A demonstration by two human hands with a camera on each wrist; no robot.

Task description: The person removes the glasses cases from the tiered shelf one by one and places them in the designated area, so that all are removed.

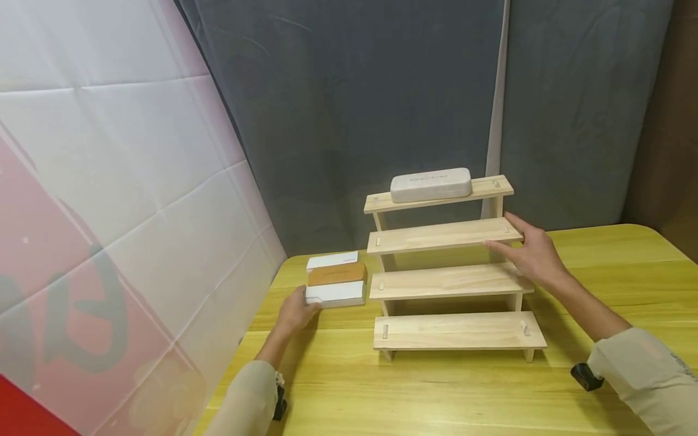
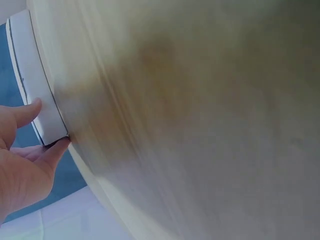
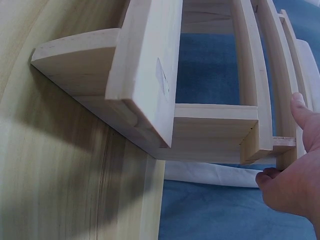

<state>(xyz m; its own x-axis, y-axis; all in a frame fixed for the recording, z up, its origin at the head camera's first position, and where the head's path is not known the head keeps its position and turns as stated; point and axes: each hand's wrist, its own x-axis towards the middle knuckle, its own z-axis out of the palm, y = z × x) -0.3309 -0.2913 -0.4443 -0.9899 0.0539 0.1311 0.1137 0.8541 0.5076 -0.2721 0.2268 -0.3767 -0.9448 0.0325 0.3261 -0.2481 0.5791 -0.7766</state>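
At the table's left, my left hand [image 1: 296,310] grips the near end of a white oblong box [image 1: 335,292]. In the left wrist view, the thumb lies on the face of the box [image 2: 37,75] and the other fingers are at its end, partly hidden. A tan oblong case [image 1: 337,274] and another white box [image 1: 332,260] lie right behind it. My right hand [image 1: 537,254] holds the right end of the second-highest step of a four-tier wooden display stand [image 1: 444,236], thumb at the front edge. On the top step rests an off-white oblong case [image 1: 431,186].
The stand is upright on a yellow wood-grain table [image 1: 436,399], just right of the boxes. A grey curtain [image 1: 349,109] hangs behind the table, and a white and pink printed fabric wall [image 1: 136,169] runs along the left side.
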